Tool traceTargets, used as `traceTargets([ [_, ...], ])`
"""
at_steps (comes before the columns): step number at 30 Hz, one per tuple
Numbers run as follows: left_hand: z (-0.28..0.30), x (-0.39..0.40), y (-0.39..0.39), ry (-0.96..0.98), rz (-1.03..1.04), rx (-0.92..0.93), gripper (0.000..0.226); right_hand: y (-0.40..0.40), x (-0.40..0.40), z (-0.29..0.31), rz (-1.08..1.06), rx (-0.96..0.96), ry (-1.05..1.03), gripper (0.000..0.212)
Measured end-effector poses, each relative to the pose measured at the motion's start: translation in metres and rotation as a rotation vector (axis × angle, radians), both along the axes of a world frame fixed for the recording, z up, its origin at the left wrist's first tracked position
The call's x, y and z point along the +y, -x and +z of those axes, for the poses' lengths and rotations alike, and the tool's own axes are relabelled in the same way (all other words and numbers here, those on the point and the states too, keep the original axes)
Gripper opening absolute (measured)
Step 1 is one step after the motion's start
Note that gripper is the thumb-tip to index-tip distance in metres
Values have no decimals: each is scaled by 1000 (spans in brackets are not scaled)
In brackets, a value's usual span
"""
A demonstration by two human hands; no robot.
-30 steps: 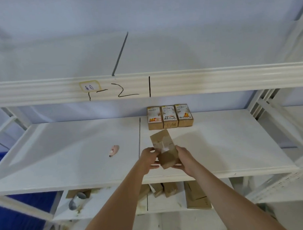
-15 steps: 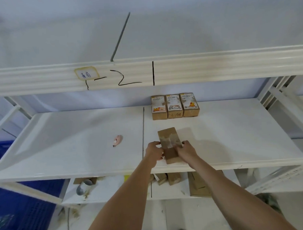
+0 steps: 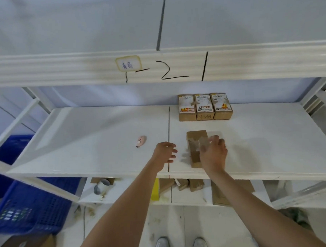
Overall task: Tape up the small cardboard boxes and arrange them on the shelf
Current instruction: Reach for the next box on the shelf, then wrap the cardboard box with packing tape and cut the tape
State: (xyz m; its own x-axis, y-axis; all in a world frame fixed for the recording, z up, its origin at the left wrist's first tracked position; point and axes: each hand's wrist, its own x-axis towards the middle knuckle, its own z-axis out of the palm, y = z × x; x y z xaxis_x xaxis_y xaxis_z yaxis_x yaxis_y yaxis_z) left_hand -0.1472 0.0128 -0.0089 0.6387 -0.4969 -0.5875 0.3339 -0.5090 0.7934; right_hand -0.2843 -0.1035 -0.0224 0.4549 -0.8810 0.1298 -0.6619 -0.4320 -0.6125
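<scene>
A small brown cardboard box (image 3: 194,152) lies flat on the white middle shelf (image 3: 88,145), near its front edge. My right hand (image 3: 214,154) covers the box's right side, its fingers pinching a strip of clear tape (image 3: 203,145) that runs across the box top; this part is blurred. My left hand (image 3: 165,152) hovers just left of the box, off it, with fingers spread and nothing in it. Three labelled boxes (image 3: 204,107) stand side by side at the back of the shelf.
A small pink cutter (image 3: 141,141) lies on the shelf left of my left hand. The upper shelf beam (image 3: 62,71) hangs overhead. On the lower shelf are a tape roll (image 3: 101,186) and several cardboard boxes (image 3: 193,184). A blue crate (image 3: 26,209) stands at the bottom left.
The box, held up in both hands a second ago, now lies flat on the shelf. My left hand has let go and moved left; my right hand stays at the tape.
</scene>
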Motion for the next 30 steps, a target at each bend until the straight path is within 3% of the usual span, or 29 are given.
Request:
traceTargets([
  [2,-1,24,-7,-20,38,20,24,-9,20,1,86,-96,-122,11],
  [4,-5,46,-11,-71,62,0,24,-20,42,-4,140,-71,-293,2],
  [9,-13,93,-17,-229,39,33,21,-41,92,-27,168,160,-896,13],
  [11,-17,109,-17,-296,7,44,20,-45,106,-35,136,211,-1019,15],
  [16,-28,135,-14,-371,-36,93,7,-51,124,-58,29,170,-1148,24],
  [21,-38,141,-10,-323,-60,237,12,-53,130,-67,-2,171,-1137,28],
  [23,-44,138,-6,-294,-60,272,24,-53,133,-68,11,170,-1178,29],
  [26,-47,134,-1,-267,-43,282,36,-52,139,-68,32,157,-1202,28],
  [30,-50,132,1,-293,-40,221,34,-51,145,-68,67,169,-1162,25],
])
